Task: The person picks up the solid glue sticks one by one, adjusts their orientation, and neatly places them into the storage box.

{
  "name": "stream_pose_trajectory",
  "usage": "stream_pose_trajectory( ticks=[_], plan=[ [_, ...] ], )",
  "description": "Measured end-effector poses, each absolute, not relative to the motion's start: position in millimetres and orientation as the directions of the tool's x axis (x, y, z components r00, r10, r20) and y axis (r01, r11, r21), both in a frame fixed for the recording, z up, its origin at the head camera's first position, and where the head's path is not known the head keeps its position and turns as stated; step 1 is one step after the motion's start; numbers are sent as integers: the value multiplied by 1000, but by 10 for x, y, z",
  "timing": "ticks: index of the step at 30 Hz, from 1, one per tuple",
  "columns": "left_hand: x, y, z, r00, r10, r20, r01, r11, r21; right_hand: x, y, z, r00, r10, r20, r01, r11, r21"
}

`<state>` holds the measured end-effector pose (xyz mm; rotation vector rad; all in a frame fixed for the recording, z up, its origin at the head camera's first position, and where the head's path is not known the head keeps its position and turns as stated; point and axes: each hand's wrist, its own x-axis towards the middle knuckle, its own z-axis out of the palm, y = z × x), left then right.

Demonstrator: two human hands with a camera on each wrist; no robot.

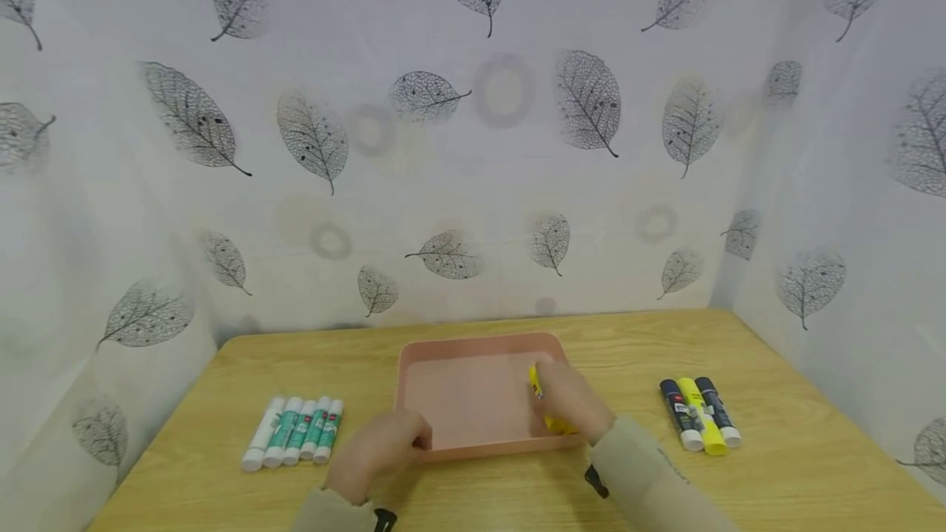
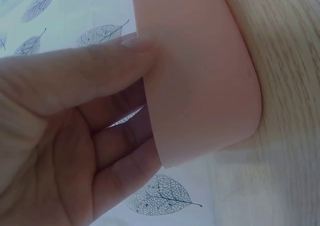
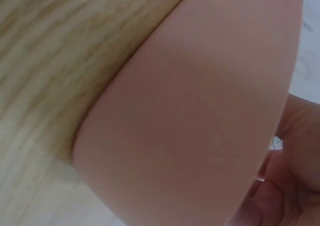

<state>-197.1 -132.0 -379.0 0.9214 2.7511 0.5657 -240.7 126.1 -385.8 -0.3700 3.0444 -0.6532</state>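
Note:
A shallow pink tray (image 1: 473, 448) stands on the wooden table. My left hand (image 1: 388, 446) grips its front left corner; in the left wrist view the thumb (image 2: 135, 55) presses the outside of the wall and the other fingers go behind it. Inside the tray's right end, my right hand (image 1: 572, 401) holds a yellow glue stick (image 1: 535, 384), mostly covered by the fingers. More yellow (image 1: 559, 425) shows under that hand, against the tray's right side. In the right wrist view the tray wall (image 3: 185, 116) hides the fingertips and what they hold.
Left of the tray lies a row of several white and green glue sticks (image 1: 299, 432). To the right, two dark blue glue sticks (image 1: 677, 410) lie with a yellow one (image 1: 700, 413) between them. A leaf-patterned curtain (image 1: 473, 187) hangs behind and at both sides of the table.

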Motion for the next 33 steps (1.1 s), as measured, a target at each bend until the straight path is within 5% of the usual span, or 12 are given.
stream_pose_trajectory(
  ticks=[33],
  plan=[
    [-1966,-1299,-3784,-800,597,-57,531,750,395,-2336,1214,-3980,-957,-261,125,-285,926,-248]
  ],
)
